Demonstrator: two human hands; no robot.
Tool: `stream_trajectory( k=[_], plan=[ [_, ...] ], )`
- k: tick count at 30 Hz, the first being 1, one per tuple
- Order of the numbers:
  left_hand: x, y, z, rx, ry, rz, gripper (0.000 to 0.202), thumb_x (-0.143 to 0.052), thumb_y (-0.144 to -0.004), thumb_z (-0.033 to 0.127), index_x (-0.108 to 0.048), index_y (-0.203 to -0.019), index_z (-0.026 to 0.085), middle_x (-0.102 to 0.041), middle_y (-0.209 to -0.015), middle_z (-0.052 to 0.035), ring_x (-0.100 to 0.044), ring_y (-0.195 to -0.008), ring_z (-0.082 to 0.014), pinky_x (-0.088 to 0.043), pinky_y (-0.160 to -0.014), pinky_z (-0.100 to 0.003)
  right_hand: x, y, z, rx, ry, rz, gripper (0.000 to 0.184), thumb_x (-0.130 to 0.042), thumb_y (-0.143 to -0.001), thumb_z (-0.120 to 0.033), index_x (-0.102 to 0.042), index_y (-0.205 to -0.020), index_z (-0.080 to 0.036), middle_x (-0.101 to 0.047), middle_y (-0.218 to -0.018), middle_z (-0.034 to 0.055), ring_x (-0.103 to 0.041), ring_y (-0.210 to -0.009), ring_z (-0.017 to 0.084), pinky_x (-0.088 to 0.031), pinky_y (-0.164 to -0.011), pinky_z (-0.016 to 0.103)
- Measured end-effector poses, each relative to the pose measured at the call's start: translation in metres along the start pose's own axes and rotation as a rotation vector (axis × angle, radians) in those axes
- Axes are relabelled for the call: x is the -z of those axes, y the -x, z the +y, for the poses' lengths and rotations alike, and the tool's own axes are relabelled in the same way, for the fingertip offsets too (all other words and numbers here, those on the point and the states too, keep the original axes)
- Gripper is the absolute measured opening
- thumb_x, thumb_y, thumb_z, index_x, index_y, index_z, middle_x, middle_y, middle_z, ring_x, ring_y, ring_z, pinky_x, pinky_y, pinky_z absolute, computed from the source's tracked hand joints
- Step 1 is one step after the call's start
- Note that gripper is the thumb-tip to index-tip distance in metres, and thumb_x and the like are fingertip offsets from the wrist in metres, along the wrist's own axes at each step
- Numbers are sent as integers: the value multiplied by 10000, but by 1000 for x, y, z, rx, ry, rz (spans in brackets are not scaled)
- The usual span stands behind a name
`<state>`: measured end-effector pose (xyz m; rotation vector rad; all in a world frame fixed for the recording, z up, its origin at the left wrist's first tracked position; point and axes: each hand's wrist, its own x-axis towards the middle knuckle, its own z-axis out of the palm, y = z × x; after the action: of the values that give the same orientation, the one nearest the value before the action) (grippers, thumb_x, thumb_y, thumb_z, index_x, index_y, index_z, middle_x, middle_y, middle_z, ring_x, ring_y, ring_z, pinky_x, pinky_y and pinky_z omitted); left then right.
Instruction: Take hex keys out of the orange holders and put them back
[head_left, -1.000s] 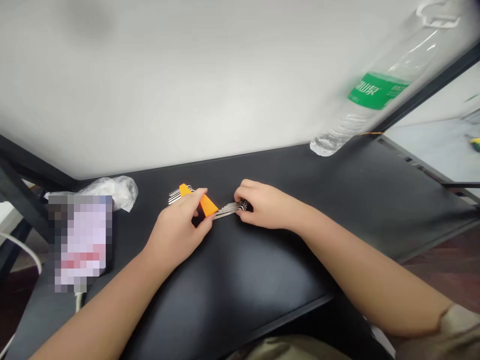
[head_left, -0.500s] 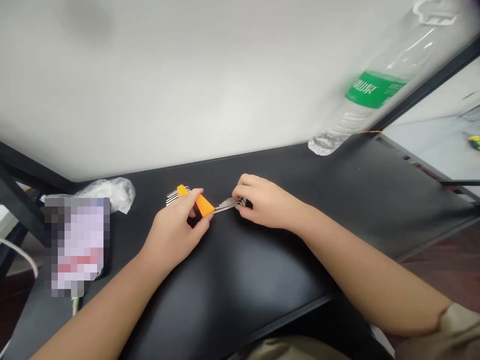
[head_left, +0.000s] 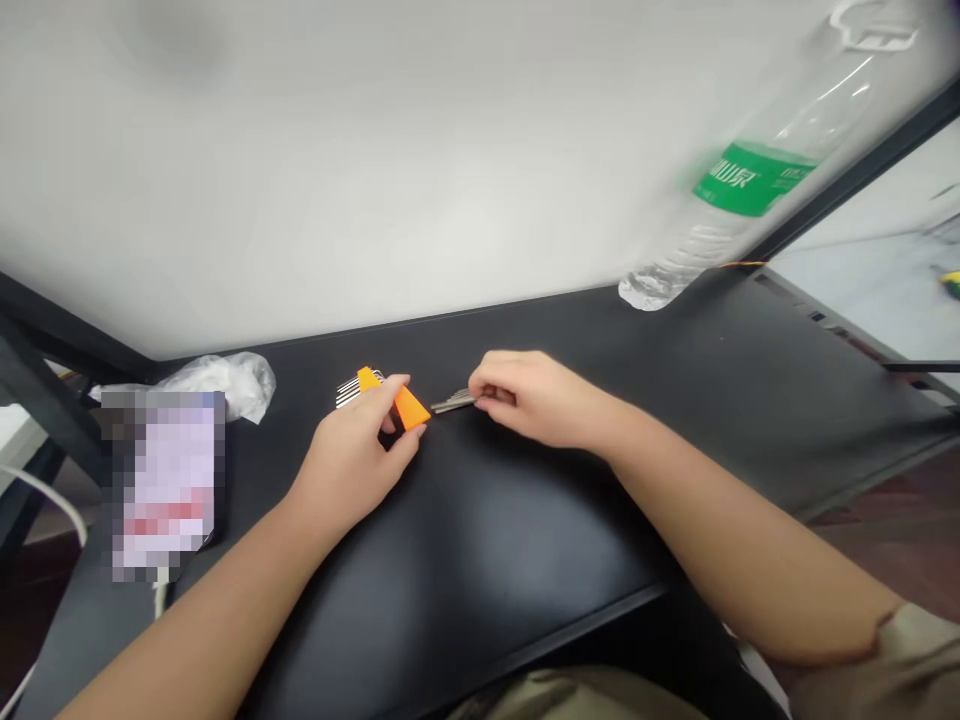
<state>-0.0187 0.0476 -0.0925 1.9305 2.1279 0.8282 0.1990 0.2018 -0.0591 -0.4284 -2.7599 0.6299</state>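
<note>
My left hand (head_left: 352,445) is closed around an orange hex key holder (head_left: 412,409), thumb at its near right end and fingers over its top. Thin metal hex keys (head_left: 349,393) stick out past the holder's left side. My right hand (head_left: 544,400) pinches a small bundle of grey hex keys (head_left: 454,400) between thumb and fingers. Their free ends point left, just short of the holder, with a narrow gap between. The ends inside my right fingers are hidden. Both hands are low over the black tabletop (head_left: 480,540).
Against the pale wall at the right stands a large clear bottle (head_left: 754,180) with a green label. Crumpled clear plastic (head_left: 225,385) lies at the left, behind a blurred-out phone-like object (head_left: 169,480) with a white cable (head_left: 160,595). Dark frame posts (head_left: 52,390) edge the left.
The hex keys in my right hand have come away from the orange holder, and a gap now shows. My right fingers have closed further over them. My left hand has hardly moved.
</note>
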Motion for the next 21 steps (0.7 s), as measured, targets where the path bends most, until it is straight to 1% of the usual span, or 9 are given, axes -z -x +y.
stream_trajectory(
  k=[2, 5, 9, 13, 17, 19, 21],
  plan=[
    [0, 1, 0, -5, 29, -4, 494, -620, -936, 367, -574, -1409, 232, -694, -919, -8, -667, -813, -177, -535, -815, -321, 7, 0, 1, 28, -88, 83, 108, -563, -939, -131, -659, -926, -180, -648, -951, 40, -572, -803, 139, -434, -747, 257],
    [1, 1, 1, -20, 66, -12, 496, -607, -946, 365, -563, -1420, 227, -673, -864, -2, -655, -769, -170, -538, -774, -313, 13, 1, -1, 46, -164, 115, 128, -563, -952, -149, -684, -931, -186, -665, -960, 47, -589, -821, 150, -449, -755, 269],
    [3, 0, 4, -12, 100, -9, 499, -617, -944, 344, -552, -1425, 227, -664, -833, 10, -631, -711, -154, -534, -739, -304, 14, 2, -2, 50, -212, 102, 130, -577, -951, -164, -705, -951, -185, -664, -954, 42, -586, -808, 141, -449, -735, 264],
    [5, 0, 6, -16, 136, 9, 493, -617, -946, 315, -549, -1429, 239, -658, -829, 16, -622, -716, -148, -530, -748, -300, 14, 2, 1, 18, -287, 86, 127, -589, -947, -177, -715, -951, -182, -663, -938, 33, -582, -763, 126, -454, -706, 255],
    [5, 2, 7, -13, 169, 22, 483, -621, -952, 306, -550, -1425, 240, -646, -823, 23, -615, -721, -140, -526, -747, -287, 13, 2, 2, -29, -380, 69, 115, -616, -928, -197, -727, -943, -173, -672, -919, 42, -597, -749, 132, -469, -696, 261],
    [5, 2, 7, -18, 183, 15, 485, -621, -957, 312, -545, -1430, 243, -644, -832, 25, -614, -736, -137, -529, -767, -286, 12, 2, 3, -69, -445, 51, 102, -643, -912, -216, -730, -939, -171, -677, -917, 43, -608, -759, 137, -482, -697, 260],
    [5, 2, 6, -23, 197, 2, 481, -618, -960, 318, -545, -1431, 248, -645, -845, 23, -618, -754, -139, -534, -779, -288, 10, 1, 5, -156, -540, 6, 118, -662, -906, -258, -728, -954, -172, -681, -912, 41, -607, -730, 132, -491, -664, 253]
  ],
)
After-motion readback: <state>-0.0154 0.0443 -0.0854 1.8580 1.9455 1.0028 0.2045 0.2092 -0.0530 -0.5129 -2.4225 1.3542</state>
